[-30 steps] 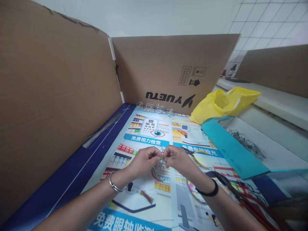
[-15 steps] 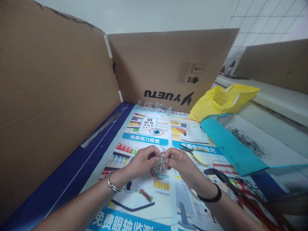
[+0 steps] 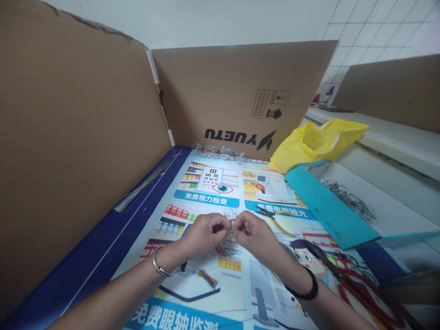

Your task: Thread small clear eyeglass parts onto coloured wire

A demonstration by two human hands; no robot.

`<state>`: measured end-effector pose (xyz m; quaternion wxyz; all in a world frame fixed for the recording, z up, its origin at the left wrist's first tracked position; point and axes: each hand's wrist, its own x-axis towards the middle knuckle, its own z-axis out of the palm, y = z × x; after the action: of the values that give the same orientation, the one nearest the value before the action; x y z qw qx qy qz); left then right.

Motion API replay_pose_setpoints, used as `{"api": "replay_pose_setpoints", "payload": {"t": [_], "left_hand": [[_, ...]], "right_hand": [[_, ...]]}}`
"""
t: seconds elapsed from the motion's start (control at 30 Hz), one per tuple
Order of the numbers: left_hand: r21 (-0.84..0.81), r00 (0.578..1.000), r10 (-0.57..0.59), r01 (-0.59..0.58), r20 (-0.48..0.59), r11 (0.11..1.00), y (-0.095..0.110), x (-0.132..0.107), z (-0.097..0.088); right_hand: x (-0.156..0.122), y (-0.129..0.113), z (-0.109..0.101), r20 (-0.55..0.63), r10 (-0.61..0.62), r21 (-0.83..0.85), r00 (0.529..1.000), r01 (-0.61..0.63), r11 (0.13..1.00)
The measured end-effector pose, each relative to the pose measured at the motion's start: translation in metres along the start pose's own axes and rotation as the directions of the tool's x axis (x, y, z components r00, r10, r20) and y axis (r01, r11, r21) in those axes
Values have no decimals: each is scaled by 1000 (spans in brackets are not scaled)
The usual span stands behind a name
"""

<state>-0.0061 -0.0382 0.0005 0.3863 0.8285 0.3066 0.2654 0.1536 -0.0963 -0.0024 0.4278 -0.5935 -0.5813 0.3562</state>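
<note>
My left hand (image 3: 205,232) and my right hand (image 3: 253,232) meet above the printed poster mat (image 3: 213,201), fingertips pinched together on a small tangle of thin silvery wire (image 3: 231,219). Red, green and yellow strands (image 3: 222,250) hang under my hands. A second short bundle of coloured strands (image 3: 206,277) lies on the mat near my left wrist, which wears a metal bangle. My right wrist has a black band.
Cardboard walls (image 3: 79,123) stand at the left and back. A row of small wire pieces (image 3: 220,152) lies along the back wall. A yellow plastic bag (image 3: 316,142), a teal tray (image 3: 330,211) with wire pieces (image 3: 347,199), pliers (image 3: 278,219) and loose wires (image 3: 140,185) sit nearby.
Both hands stay pinched on the wire piece and work it slightly; the view has shifted a little, so the hands sit marginally lower and nearer.
</note>
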Motion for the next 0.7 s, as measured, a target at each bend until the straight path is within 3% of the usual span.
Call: {"api": "replay_pose_setpoints", "payload": {"t": [0.43,0.7], "left_hand": [[83,998,67,-65,-20,994,1,-1,1],[6,993,115,-114,-25,993,-3,-1,2]], "right_hand": [[-8,-12,4,-87,-129,-320,988,95,943],[-12,-8,6,-52,-359,-465,932,295,835]]}}
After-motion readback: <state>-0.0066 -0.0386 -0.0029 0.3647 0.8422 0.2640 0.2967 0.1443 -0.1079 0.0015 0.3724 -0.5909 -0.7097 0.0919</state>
